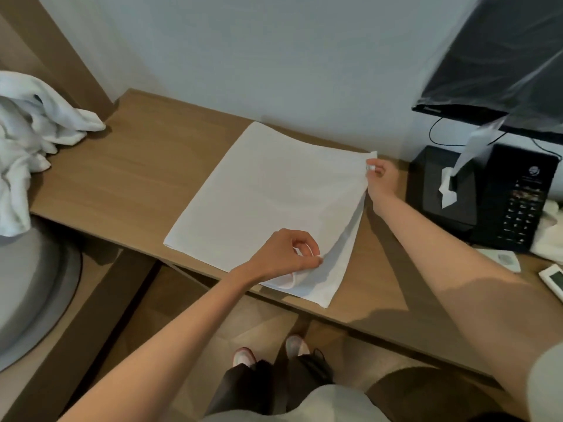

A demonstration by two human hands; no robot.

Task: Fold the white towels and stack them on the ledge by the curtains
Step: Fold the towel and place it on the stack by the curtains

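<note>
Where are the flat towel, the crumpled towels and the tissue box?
flat towel [262, 196], head view, smooth middle.
crumpled towels [27, 132], head view, upper folds.
tissue box [429, 184], head view, dark top.

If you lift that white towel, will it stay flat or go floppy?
Probably floppy: the towel sags along its edge between the left hand and right hand. Likely light too, since fingertip pinches alone lift that edge.

My single view comes from the wide-angle camera on the person's head, standing at the desk [137, 166] and looking forward and steeply down. It sits close: the arms of the left hand [283, 254] and right hand [380, 181] enter from the bottom edge, the wall [243, 56] fills the top, and the shoes [243, 356] show directly below.
</note>
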